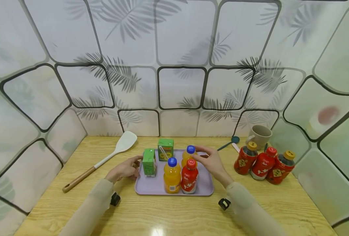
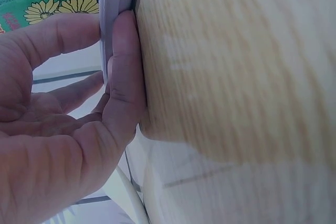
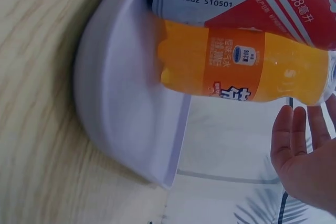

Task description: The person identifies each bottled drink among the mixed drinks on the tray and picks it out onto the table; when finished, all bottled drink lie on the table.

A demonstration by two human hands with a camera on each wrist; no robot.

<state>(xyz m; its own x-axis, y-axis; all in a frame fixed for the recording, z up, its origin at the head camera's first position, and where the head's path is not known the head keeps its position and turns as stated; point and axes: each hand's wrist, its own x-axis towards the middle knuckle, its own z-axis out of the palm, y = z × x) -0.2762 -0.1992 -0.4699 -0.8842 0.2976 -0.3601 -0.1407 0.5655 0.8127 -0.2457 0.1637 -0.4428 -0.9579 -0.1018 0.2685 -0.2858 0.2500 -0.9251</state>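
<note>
- Left hand [image 1: 124,170]: fingers relaxed, thumb flat against the left rim of the lilac tray [image 1: 204,187]; no grip visible.
- Just right of it: green juice carton [image 1: 149,162] on the tray, second green carton [image 1: 165,149] behind.
- Right hand [image 1: 211,162]: fingers straight and together, beside the rear orange juice bottle [image 1: 189,156]; contact can't be confirmed.
- In front of that hand: front orange bottle [image 1: 172,175], red bottle [image 1: 189,176].
- Far right of it: three red bottles [image 1: 263,163], mug [image 1: 260,136].
- Left of the left hand: spatula [image 1: 103,159].
</note>
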